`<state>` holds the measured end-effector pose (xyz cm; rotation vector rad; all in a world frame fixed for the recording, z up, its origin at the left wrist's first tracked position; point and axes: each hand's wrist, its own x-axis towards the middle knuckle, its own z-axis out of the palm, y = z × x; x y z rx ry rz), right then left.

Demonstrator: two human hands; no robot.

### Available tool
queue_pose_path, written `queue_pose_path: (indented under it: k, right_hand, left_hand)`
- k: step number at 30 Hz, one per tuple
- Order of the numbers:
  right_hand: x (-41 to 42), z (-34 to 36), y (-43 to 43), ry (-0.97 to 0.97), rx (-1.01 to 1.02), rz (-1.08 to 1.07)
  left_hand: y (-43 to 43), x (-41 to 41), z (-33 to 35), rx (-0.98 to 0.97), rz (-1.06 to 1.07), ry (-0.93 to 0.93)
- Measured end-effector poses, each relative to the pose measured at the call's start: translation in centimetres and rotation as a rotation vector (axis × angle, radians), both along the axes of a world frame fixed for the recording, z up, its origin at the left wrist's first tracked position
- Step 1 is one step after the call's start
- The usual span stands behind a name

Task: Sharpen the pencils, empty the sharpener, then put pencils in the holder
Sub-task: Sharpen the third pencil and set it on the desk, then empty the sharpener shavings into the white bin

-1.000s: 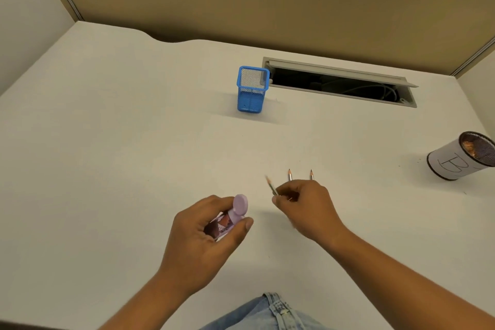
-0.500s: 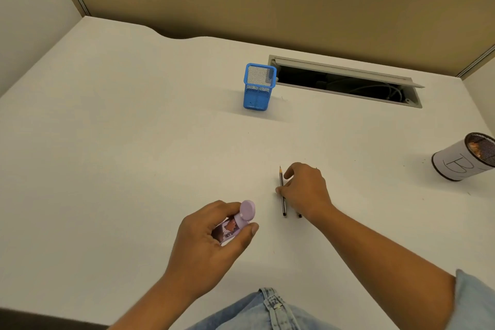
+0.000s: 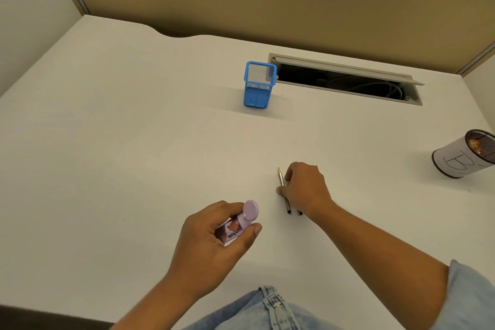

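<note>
Your left hand (image 3: 214, 244) grips the lilac sharpener (image 3: 239, 225); your right hand (image 3: 305, 190) rests curled over pencils (image 3: 284, 190) lying on the desk (image 3: 134, 142), grip unclear. Sharpening seems done; next, empty the sharpener, perhaps into the cup (image 3: 463, 154).

White desk (image 3: 112, 142), open cable hatch (image 3: 345, 80) at rear, tan partition (image 3: 267, 0) behind.

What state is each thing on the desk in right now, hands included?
Left hand: closed around the purple sharpener, lifted off the desk.
Right hand: resting on the pencils, which lie flat on the desk.
Blue mesh holder: upright, no pencils inside.
Paper-wrapped cup: near the right edge, shavings inside.
Cable hatch: lid open.
</note>
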<state>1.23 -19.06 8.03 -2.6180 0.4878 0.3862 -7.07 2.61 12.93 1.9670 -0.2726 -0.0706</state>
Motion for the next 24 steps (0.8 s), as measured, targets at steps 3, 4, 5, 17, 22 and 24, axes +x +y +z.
queue_pose_path:
  k: [3, 4, 5, 17, 22, 24]
  right_hand:
    - [0.3, 1.1, -0.3, -0.055, -0.057, 0.026]
    - [0.5, 2.0, -0.6, -0.134, -0.058, 0.005]
    - [0.7, 3.4, -1.0, -0.224, -0.025, -0.034]
    - [-6.0, 12.7, 0.8, -0.211, 0.693, 0.36]
    - [-7.2, 12.2, 1.0, -0.234, 0.721, 0.321]
    - [-7.7, 12.2, 0.8, -0.231, 0.727, 0.276]
  left_hand:
    - [0.0, 0.0, 0.3, -0.01, -0.002, 0.006]
    - [0.1, 0.1, 0.4, -0.01, -0.005, 0.008]
    - [0.1, 0.2, 0.4, -0.014, -0.005, 0.016]
    - [-0.9, 0.5, 1.9, -0.011, -0.101, 0.197]
    - [-1.3, 0.9, 2.8, -0.027, -0.138, 0.24]
    - [-1.5, 1.2, 2.8, -0.047, -0.166, 0.265]
